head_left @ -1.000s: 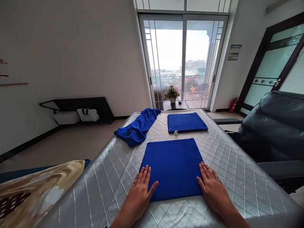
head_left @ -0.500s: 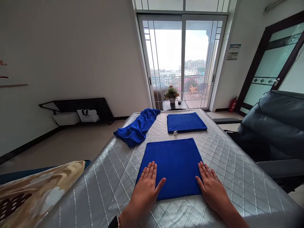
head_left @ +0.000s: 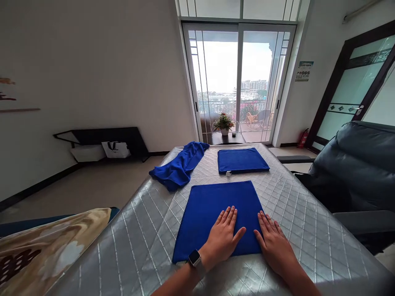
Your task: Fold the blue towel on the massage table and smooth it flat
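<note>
Here, the left hand (head_left: 222,236) lies palm-down, grip flattened out and empty, on the near matte blue, four-sided cloth (head_left: 211,203) atop the silvery bench (head_left: 148,230) (diamond-quilted); the right hand (head_left: 274,241), likewise flat and empty, overlaps the cloth's right edge.

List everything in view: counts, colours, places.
Quilted cover: 1, silver, centre
Flat cloth: 1, blue, near
Folded bundle: 1, blue, rear
Crumpled cloth: 1, blue, rear left
Blanket: 1, beige, lower left
Bag: 1, white, left
Rack: 1, black, left
Plant: 1, green, rear
Sliding door: 1, pale, rear
Extinguisher: 1, red, right
Hinged door: 1, dark-framed, right
Armchair: 1, dark, right
Watch: 1, dark, left wrist
Left hand: 1, bare, on flat cloth
Right hand: 1, bare, at flat cloth's edge
</note>
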Motion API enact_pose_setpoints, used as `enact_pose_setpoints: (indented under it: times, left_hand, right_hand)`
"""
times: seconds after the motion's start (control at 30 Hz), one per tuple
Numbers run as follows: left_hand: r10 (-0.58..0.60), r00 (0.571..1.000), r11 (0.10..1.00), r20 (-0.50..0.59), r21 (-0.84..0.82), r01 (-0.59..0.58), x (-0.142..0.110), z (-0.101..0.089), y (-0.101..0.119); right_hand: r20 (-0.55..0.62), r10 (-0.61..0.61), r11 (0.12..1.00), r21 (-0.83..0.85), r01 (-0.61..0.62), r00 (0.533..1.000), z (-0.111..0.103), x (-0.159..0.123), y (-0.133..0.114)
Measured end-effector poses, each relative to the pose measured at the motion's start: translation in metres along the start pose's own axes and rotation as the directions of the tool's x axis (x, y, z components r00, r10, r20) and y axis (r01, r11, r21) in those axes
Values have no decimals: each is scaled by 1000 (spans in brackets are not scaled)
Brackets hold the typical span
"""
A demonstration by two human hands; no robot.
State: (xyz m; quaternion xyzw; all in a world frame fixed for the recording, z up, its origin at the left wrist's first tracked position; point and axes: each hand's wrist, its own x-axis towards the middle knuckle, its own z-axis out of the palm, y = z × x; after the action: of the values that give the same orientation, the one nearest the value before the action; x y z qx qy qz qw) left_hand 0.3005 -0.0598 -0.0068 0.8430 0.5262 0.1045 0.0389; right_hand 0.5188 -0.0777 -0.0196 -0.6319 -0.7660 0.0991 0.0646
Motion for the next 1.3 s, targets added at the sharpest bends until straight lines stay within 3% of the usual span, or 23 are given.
enact_pose_setpoints:
  times: [0.1, 0.23, 0.37, 0.6, 0.77, 1.0, 1.13, 1.3]
  left_hand:
    - [-88, 996, 996, 30, 34, 87, -25, -5, -34]
    - [-221, 974, 970, -42, 98, 224, -66, -5, -84]
    - [-301, 949, 944, -99, 109, 311, -93, 2, -110]
    - [-315, 940, 943, -132, 67, 325, -95, 5, -108]
    - [-319, 937, 943, -144, 51, 329, -95, 3, -107]
    - [-344, 930, 937, -125, 14, 349, -95, 0, -105]
    - [-347, 933, 937, -97, 14, 350, -95, -3, -103]
    - [-336, 933, 937, -129, 52, 344, -99, 10, -112]
  right_hand:
    - [-20, -11, 1000, -4, 11, 1000, 2, 0, 1]
    - [-46, -27, 1000, 8, 28, 999, 7, 0, 5]
    - [-53, -27, 1000, -8, 27, 998, 9, 1, 6]
    - [-30, -13, 997, -79, 10, 999, 8, 1, 6]
    - [37, -37, 990, -132, 41, 999, -8, 7, 7]
    - [41, -45, 989, -141, 51, 998, -44, 70, -7]
    - [72, 11, 989, -145, 0, 997, -34, 105, -11]
    - [35, 45, 989, -140, -39, 998, -10, 113, -6]
